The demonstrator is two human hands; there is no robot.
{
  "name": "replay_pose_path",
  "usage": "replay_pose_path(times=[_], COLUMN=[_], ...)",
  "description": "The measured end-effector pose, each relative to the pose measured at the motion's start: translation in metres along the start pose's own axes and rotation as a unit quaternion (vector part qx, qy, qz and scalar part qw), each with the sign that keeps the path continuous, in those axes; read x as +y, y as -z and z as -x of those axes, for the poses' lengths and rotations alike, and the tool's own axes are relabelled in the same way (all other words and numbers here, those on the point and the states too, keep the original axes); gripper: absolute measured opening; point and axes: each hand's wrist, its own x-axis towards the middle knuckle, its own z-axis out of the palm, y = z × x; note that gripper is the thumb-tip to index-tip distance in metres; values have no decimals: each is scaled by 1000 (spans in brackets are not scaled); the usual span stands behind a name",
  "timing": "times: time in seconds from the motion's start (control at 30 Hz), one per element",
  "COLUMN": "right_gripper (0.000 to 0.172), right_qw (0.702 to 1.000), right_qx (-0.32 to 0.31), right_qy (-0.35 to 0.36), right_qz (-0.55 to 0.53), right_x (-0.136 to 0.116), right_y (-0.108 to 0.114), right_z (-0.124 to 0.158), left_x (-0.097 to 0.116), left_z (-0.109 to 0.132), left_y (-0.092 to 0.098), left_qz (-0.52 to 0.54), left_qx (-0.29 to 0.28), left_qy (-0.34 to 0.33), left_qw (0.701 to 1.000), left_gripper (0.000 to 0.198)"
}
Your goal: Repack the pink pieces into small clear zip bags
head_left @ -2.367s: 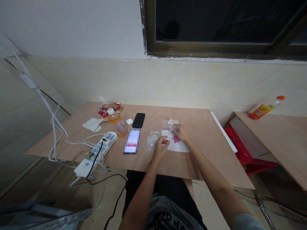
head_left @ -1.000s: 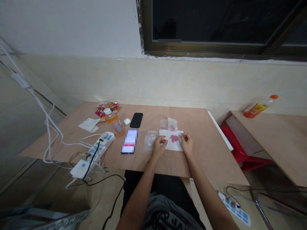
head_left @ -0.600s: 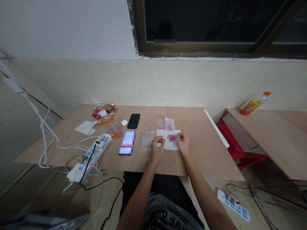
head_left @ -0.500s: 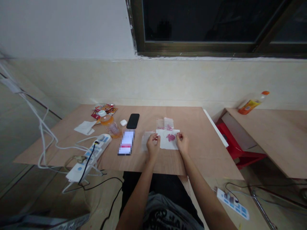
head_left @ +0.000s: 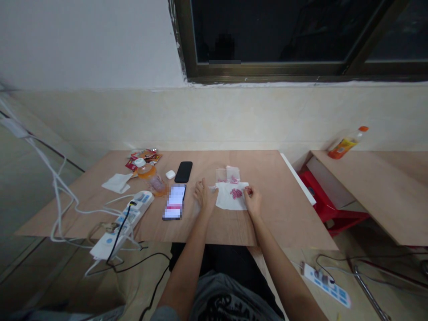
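Where pink beads (head_left: 236,193) lie | right fingers (head_left: 248,192) just beside, perhaps touching

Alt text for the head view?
A white paper sheet with a pile of pink pieces lies on a wooden table; the left hand rests flat at its left edge, the right hand at its right edge. A lit phone lies further left.

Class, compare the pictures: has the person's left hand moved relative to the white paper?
Yes. The left hand has slid left, away from the edge of the white paper, toward the lit phone.
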Motion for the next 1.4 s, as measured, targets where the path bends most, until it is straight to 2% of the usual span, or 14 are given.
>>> replay_pose_path(times=[0.5, 0.83, 0.97, 1.07, 1.13, 1.4], right_gripper=[26, 26, 27, 26, 24, 25], right_qw=[1000, 1000, 1000, 1000, 1000, 1000], right_qx=[7, 8, 14, 11, 8, 8], right_qy=[-4, -6, -2, -4, -6, -4], right_qz=[2, -9, -8, -8, -7, -2], right_x=[4, 3, 2, 3, 4, 11], right_y=[-2, -2, -2, -2, -3, -6], right_z=[0, 0, 0, 0, 0, -2], left_x=[-8, -8, -7, -9, -12, -27], left_z=[2, 4, -1, -7, -9, -14], left_y=[-4, 5, 15, 21, 21, 7], left_qz=[-33, -32, -5, 13, 22, -28], left_qx=[-12, -30, -84, -159, -194, -249], left_qy=[-38, -72, -163, -277, -323, -309], left_qw=[999, 996, 983, 947, 926, 918], left_gripper=[69, 68, 70, 73, 76, 77])
